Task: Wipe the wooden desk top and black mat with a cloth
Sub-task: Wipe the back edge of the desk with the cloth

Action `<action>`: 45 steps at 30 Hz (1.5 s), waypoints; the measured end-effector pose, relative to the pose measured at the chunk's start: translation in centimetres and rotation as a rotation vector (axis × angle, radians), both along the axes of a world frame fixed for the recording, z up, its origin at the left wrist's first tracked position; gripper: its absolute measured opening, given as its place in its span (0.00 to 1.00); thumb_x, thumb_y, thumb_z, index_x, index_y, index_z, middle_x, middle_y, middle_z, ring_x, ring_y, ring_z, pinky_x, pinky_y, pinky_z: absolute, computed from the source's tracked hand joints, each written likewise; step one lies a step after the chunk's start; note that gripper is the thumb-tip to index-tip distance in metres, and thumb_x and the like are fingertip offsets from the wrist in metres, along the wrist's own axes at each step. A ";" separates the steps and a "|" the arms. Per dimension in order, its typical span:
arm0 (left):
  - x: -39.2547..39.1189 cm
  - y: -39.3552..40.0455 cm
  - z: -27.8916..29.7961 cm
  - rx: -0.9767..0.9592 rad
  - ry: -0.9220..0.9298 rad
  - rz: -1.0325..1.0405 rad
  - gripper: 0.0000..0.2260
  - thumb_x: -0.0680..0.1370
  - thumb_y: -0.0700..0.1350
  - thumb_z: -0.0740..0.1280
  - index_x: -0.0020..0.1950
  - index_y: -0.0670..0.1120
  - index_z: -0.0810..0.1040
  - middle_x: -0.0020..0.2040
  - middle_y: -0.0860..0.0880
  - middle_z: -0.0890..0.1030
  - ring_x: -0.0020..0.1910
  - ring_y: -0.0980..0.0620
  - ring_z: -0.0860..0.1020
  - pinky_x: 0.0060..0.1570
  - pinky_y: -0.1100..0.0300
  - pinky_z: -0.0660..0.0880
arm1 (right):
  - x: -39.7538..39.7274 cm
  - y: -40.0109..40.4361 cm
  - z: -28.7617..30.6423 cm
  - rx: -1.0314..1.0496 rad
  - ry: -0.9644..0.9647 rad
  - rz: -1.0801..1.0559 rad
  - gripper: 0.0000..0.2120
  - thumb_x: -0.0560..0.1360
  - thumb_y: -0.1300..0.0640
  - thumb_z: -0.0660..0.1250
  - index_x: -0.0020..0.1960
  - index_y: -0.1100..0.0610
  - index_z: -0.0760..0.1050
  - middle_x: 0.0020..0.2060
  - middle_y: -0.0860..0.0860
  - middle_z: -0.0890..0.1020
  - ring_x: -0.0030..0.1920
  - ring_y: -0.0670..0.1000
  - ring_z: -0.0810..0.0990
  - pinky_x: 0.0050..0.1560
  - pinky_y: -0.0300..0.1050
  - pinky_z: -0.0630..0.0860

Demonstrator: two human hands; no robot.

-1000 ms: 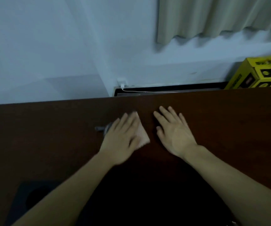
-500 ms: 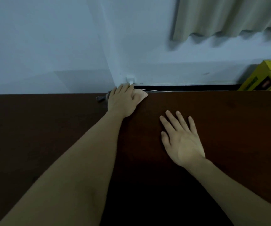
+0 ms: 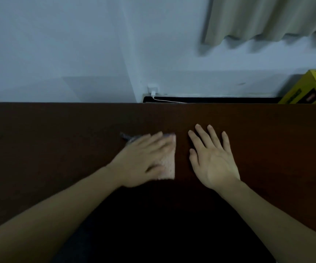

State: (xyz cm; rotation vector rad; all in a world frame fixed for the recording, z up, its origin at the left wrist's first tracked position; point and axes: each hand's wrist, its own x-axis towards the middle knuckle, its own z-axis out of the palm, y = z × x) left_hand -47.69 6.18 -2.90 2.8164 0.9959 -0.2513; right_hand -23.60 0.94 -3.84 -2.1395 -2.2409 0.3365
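The dark wooden desk top [image 3: 58, 145] fills the lower view. My left hand [image 3: 144, 158] lies flat with straight fingers on a light pinkish cloth [image 3: 168, 168], pressing it onto the wood at mid-desk; the hand is motion-blurred. A grey part of the cloth [image 3: 126, 137] sticks out beyond its fingers to the left. My right hand [image 3: 212, 158] rests flat on the bare wood just right of the cloth, fingers spread. The black mat [image 3: 163, 224] is a dark area near me between my forearms, hard to make out.
A white wall runs behind the desk, with a white charger and cable [image 3: 153, 93] plugged in at the back edge. A yellow box [image 3: 313, 90] stands at the far right. A beige curtain [image 3: 267, 18] hangs above.
My left hand has pulled the cloth back from the desk's far edge toward me to mid-desk. My right hand stays flat in about the same place.
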 end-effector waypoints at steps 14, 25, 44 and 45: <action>3.9 3.6 -0.9 0.080 -0.111 0.523 0.28 0.85 0.57 0.45 0.83 0.47 0.45 0.83 0.48 0.44 0.82 0.47 0.43 0.78 0.51 0.42 | 0.0 0.0 -0.1 0.028 0.020 -0.008 0.27 0.84 0.44 0.43 0.82 0.46 0.51 0.82 0.47 0.51 0.82 0.54 0.43 0.80 0.60 0.41; -1.8 -4.6 0.2 0.005 0.023 0.128 0.30 0.84 0.62 0.46 0.82 0.55 0.38 0.81 0.56 0.36 0.80 0.54 0.36 0.76 0.57 0.35 | 0.1 -0.2 0.2 0.002 0.014 -0.013 0.28 0.84 0.43 0.43 0.83 0.46 0.49 0.83 0.47 0.49 0.82 0.54 0.42 0.80 0.59 0.41; 1.1 -10.9 0.7 -0.122 -0.053 0.412 0.28 0.85 0.60 0.44 0.80 0.56 0.36 0.79 0.59 0.31 0.78 0.58 0.32 0.78 0.55 0.37 | 0.3 -0.2 0.4 -0.016 0.004 0.040 0.28 0.84 0.44 0.42 0.83 0.48 0.45 0.83 0.49 0.46 0.82 0.56 0.41 0.80 0.61 0.41; 0.6 -11.3 0.7 -0.112 -0.057 0.369 0.27 0.85 0.61 0.44 0.81 0.57 0.36 0.79 0.60 0.32 0.78 0.59 0.31 0.78 0.56 0.37 | 0.2 -0.2 0.5 -0.023 -0.003 0.041 0.28 0.84 0.44 0.41 0.83 0.48 0.44 0.83 0.49 0.45 0.82 0.56 0.41 0.80 0.61 0.42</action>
